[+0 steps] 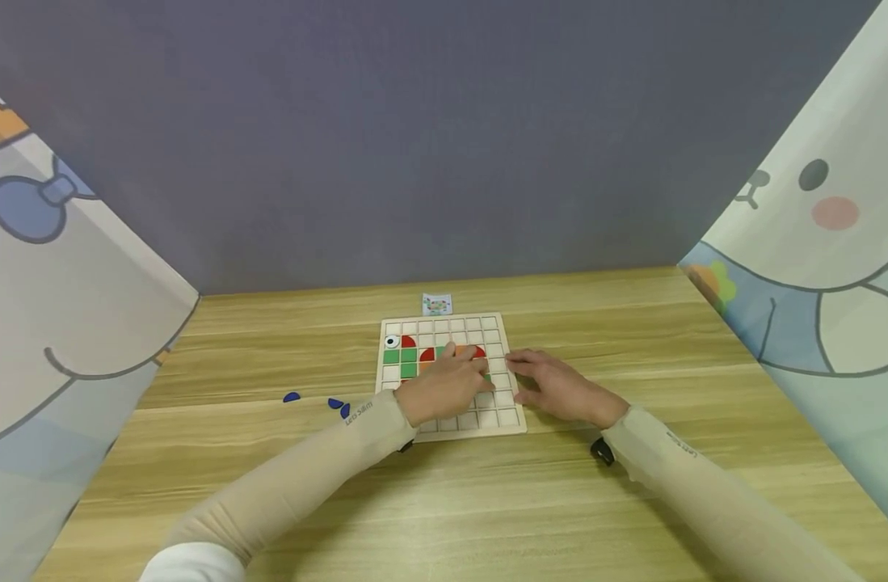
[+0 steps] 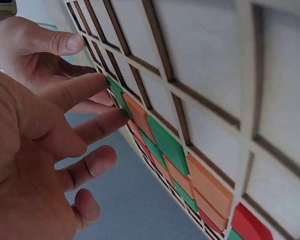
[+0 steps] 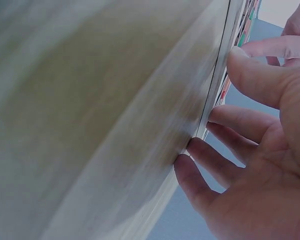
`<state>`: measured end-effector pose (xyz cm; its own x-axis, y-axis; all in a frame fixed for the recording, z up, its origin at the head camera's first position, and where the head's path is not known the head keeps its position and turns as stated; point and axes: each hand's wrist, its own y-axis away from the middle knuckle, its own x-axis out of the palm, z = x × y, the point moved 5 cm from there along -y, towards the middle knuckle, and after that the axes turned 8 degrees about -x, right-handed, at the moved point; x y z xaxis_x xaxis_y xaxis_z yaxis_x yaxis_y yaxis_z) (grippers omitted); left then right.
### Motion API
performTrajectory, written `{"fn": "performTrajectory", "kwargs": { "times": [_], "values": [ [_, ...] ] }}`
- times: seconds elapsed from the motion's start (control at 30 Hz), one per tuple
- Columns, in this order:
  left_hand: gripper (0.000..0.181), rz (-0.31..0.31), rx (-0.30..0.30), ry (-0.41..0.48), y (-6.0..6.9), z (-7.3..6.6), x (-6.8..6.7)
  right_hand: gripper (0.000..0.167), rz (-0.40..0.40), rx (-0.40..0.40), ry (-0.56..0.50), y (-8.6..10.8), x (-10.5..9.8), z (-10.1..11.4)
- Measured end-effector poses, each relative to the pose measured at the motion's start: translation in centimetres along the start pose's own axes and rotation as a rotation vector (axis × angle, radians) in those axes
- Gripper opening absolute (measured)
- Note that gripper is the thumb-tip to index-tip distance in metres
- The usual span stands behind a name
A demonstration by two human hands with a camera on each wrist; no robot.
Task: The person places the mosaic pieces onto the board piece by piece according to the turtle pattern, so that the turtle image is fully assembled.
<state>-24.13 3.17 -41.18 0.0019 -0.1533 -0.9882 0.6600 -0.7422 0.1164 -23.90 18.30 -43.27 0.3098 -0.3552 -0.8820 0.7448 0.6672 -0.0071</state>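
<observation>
A pale wooden grid board [image 1: 512, 420] lies on the table, with green, orange and red tiles and a round eye piece [image 1: 392, 342] in its cells. My left hand [image 1: 444, 384] reaches across the board and hides part of the tiles. In the left wrist view, two of its fingertips touch a green tile [image 2: 118, 95] in the grid; its other fingers are off the board. My right hand [image 1: 560, 390] is at the board's right edge. Its fingertips rest along that edge in the right wrist view, thumb apart from the fingers, nothing held.
A small picture card [image 1: 437, 305] lies just behind the board. Several blue half-round pieces [image 1: 291, 397] are on the table [image 1: 254, 356] to the left. A grey wall [image 1: 444, 145] rises behind, with cartoon-printed panels at both sides.
</observation>
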Motion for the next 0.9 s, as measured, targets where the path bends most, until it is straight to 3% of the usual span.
{"fn": "performTrajectory", "kwargs": {
  "times": [0.2,0.33,0.43,0.6,0.77,0.9],
  "values": [
    [0.036,0.008,0.001,0.054,0.8,0.4,-0.2,0.059,0.0,-0.012,-0.009,0.0,0.2,-0.1],
    [0.044,-0.026,-0.017,0.151,2.5,1.8,-0.6,0.058,-0.001,-0.01,-0.008,0.1,0.3,-0.3],
    [0.044,-0.115,-0.04,0.196,4.8,3.9,-1.0,0.058,-0.001,-0.007,0.001,0.2,0.3,-0.4],
    [0.028,-0.26,-0.125,0.225,9.9,8.7,-0.7,0.058,-0.005,-0.004,-0.005,0.4,0.1,-0.4],
    [0.032,-0.245,-0.262,0.244,15.0,13.5,1.3,0.058,-0.007,-0.017,-0.004,0.4,0.1,-0.3],
    [0.032,-0.192,-0.351,0.265,18.0,16.1,3.0,0.058,-0.006,-0.027,-0.006,0.2,0.2,-0.2]
  ]
}}
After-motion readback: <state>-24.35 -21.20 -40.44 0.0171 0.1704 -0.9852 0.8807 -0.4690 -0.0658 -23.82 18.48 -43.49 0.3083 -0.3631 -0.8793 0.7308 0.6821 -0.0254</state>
